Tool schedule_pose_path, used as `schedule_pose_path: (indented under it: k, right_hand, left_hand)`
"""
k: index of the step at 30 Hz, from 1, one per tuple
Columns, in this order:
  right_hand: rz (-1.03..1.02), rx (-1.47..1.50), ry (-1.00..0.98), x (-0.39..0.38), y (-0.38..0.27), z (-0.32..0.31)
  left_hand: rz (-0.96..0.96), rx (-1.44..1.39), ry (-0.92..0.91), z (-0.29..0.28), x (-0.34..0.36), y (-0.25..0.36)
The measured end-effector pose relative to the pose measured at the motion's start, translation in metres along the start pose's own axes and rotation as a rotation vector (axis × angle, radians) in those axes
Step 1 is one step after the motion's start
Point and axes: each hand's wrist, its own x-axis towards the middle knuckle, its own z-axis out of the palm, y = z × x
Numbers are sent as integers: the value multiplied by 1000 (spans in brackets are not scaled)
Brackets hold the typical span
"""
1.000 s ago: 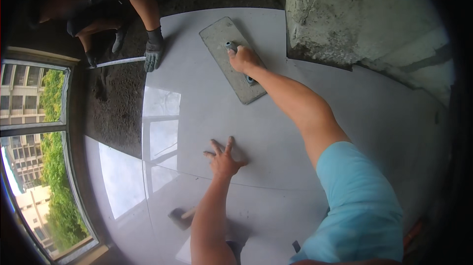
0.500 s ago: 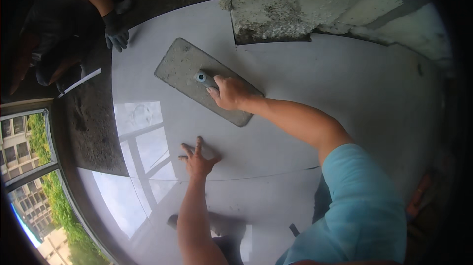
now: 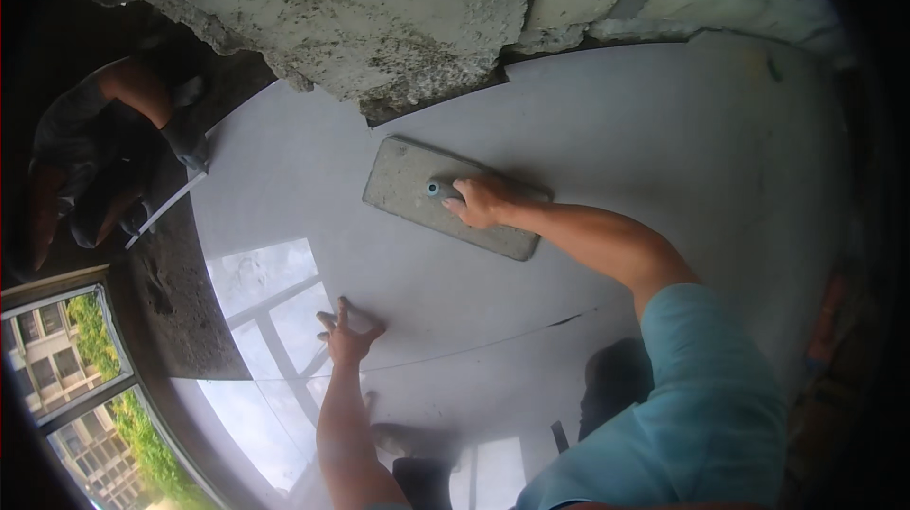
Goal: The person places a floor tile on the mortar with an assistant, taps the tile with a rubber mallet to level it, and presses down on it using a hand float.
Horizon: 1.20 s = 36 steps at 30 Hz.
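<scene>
My right hand (image 3: 482, 203) is wrapped around the round handle of a large grey rectangular float (image 3: 408, 186). The float lies on a big pale grey floor tile (image 3: 645, 140), and its underside is hidden. Closer to me on the left, my left hand (image 3: 351, 339) rests with fingers spread, holding nothing. Beneath it is the tile, near the thin seam that runs across to a dark mark (image 3: 566, 320). Window reflections shine on the glossy surface around that hand.
A crouching person (image 3: 81, 150) at the far left, in dark gloves, has a hand at the end of a thin white strip (image 3: 166, 209). Dark rough mortar (image 3: 180, 311) borders the tile. A broken concrete wall edge (image 3: 417, 83) juts in behind. A window (image 3: 85, 396) stands left.
My view has turned and shifted. The float has slid rightward over the tile with my right hand. My left hand stays spread near the seam. The other person's gloved hand has moved to the strip.
</scene>
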Motion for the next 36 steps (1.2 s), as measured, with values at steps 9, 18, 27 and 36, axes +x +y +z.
schedule_pose_path:
  k: [9, 18, 27, 36]
  right_hand:
    - [381, 42, 150, -126, 105, -93]
    - [470, 130, 706, -167, 134, -132]
    - [676, 222, 826, -198, 221, -184]
    - [840, 355, 378, -261, 245, -196]
  left_hand:
    - [118, 38, 23, 0, 1, 17]
    - [626, 396, 18, 61, -88, 230]
    - [710, 543, -12, 89, -115, 338]
    - [806, 786, -50, 108, -144, 319]
